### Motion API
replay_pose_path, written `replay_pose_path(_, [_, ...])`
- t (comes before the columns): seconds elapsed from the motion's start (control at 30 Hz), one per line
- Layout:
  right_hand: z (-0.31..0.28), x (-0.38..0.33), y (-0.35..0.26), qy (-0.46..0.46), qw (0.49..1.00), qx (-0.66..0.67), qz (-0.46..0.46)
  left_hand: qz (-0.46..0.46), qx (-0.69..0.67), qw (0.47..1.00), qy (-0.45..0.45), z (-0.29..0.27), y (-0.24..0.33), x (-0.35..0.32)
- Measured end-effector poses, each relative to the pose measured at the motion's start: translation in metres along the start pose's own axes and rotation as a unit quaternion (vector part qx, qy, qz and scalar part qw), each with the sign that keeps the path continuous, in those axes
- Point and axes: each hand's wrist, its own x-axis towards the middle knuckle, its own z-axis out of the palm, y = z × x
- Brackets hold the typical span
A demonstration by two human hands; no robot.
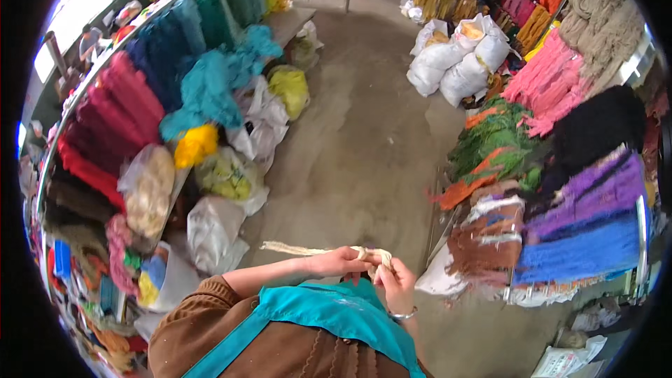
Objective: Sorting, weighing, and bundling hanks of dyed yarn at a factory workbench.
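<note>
In front of my teal apron (336, 311) I hold a bundle of cream yarn (294, 248) in both hands. Its loose tail sticks out to the left past my left wrist. My left hand (337, 262) is closed on the yarn, with the fingers pointing right. Close beside it, my right hand (395, 281) pinches a looped part of the same yarn, and a bracelet (404, 314) circles that wrist. The part of the yarn between and behind my fingers is hidden.
Racks of coloured yarn line both sides, with maroon skeins (115, 108) on the left and purple ones (588, 192) on the right. White sacks (458, 63) stand at the far right. Plastic bags (213, 231) lie near left. Concrete floor (350, 133) runs between.
</note>
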Motion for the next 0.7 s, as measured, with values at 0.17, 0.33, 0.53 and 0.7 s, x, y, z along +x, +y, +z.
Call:
replay_pose_path(0.17, [-0.058,0.167,-0.013,-0.021,0.995,-0.098,0.016,0.006,-0.104,0.994,-0.022,-0.106,0.061,0.136])
replay_pose_path(0.33, [-0.092,0.353,-0.040,-0.059,0.992,-0.101,-0.035,0.032,-0.204,0.977,0.055,-0.211,0.127,0.227])
replay_pose_path(0.53, [-0.101,0.571,-0.057,-0.160,0.985,-0.050,0.037,0.074,-0.164,0.974,0.135,-0.356,0.197,0.324])
replay_pose_path(0.7, [-0.105,0.749,-0.068,-0.124,0.987,-0.104,0.006,0.083,-0.104,0.983,0.129,-0.507,0.236,0.419])
